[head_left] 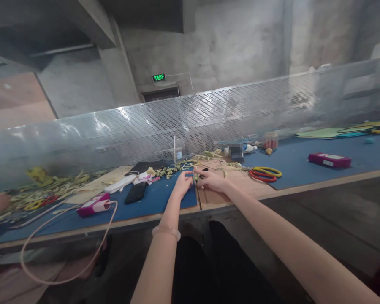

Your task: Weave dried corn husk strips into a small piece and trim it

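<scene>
Left hand [184, 185] and right hand [213, 181]: fingers curled, nearly meeting at a small greenish scrap [195, 179] over the blue-and-tan counter [155, 206]; gripped or not, couldn't tell. Scrap looked light, soft, probably best pinched by edges. Red-and-yellow-handled scissors [262, 178] lay right.

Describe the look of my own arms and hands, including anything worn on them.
Your left hand and right hand are ungloved. A smooth, pale, rounded bangle circles your left forearm; your right forearm shows no sleeve or bracelet.
</scene>
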### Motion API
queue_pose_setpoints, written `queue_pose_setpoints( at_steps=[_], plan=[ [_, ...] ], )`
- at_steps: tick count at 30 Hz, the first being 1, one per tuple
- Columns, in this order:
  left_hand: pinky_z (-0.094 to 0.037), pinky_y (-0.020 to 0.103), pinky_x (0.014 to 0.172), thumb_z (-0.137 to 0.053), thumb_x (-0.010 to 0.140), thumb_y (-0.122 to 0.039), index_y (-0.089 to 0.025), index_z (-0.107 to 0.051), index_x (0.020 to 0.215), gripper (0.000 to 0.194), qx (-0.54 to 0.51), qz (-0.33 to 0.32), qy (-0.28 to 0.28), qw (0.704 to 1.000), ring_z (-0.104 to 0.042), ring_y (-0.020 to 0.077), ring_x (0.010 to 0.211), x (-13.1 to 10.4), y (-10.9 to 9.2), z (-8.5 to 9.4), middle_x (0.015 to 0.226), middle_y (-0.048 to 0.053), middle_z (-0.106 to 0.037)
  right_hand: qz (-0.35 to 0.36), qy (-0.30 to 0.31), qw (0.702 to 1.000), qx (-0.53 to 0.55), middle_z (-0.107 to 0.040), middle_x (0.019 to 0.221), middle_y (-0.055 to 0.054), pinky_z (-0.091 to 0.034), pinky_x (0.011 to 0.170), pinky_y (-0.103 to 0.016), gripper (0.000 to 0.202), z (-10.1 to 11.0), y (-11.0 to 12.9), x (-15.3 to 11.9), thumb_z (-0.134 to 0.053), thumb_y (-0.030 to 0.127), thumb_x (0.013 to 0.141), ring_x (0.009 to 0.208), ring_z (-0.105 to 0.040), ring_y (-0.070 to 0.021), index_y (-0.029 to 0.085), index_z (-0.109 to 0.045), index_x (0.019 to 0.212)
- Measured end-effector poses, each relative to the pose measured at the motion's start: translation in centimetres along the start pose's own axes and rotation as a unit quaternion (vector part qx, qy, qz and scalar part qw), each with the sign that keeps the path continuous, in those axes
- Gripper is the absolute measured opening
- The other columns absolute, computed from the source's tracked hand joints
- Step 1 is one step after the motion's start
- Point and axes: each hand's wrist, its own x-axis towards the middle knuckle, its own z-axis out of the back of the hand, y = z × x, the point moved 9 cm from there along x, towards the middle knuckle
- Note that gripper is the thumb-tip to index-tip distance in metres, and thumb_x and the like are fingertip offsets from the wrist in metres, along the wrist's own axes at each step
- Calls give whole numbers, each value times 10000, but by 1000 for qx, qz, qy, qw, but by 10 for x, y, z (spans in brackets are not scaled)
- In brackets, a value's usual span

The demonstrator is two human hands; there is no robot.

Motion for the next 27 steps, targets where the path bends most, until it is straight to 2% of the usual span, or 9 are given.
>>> queue_pose_setpoints(
  at_steps=[6, 10, 15, 21, 27],
  plan=[
    [-337, 174, 409, -437, 717, -92, -224, -443, 1253, 553, 41, -24, -42, 998, -411, 74, 374, -2, -9, 10, 507, -60, -492, 0, -32, 999, -19, -568, 526, 66, -417, 535, -214, 854, 1, 2, -3, -591, 28, 625, 481, -491, -83, 128, -238, 1396],
    [-370, 186, 431, -445, 711, -95, -210, -479, 1246, 548, 58, -26, -61, 996, -448, 93, 407, -3, -12, 14, 498, -44, -506, -1, -40, 999, -24, -583, 579, 56, -425, 533, -218, 848, 4, 0, -2, -594, 23, 639, 490, -498, -80, 162, -240, 1397],
    [-377, 199, 428, -471, 711, -123, -197, -494, 1232, 526, 81, -27, -93, 992, -422, 91, 382, -4, -12, 20, 496, -39, -536, 2, -55, 998, -37, -572, 598, 57, -435, 522, -212, 823, 5, 1, -1, -598, 22, 645, 501, -496, -79, 183, -276, 1385],
    [-392, 205, 426, -499, 731, -165, -165, -471, 1220, 490, 89, -33, -84, 992, -452, 100, 392, -2, -10, 18, 525, -28, -561, -5, -89, 996, -32, -576, 626, 51, -445, 505, -208, 819, 5, 5, -6, -585, 12, 642, 497, -498, -82, 197, -284, 1380],
    [-404, 215, 444, -487, 782, -239, -120, -519, 1127, 366, 67, -9, -43, 997, -486, 109, 449, 5, 0, 9, 603, 11, -589, -5, -72, 997, -31, -602, 634, 36, -439, 502, -209, 857, 6, 2, -2, -568, -1, 625, 496, -513, -91, 195, -246, 1394]
  ],
)
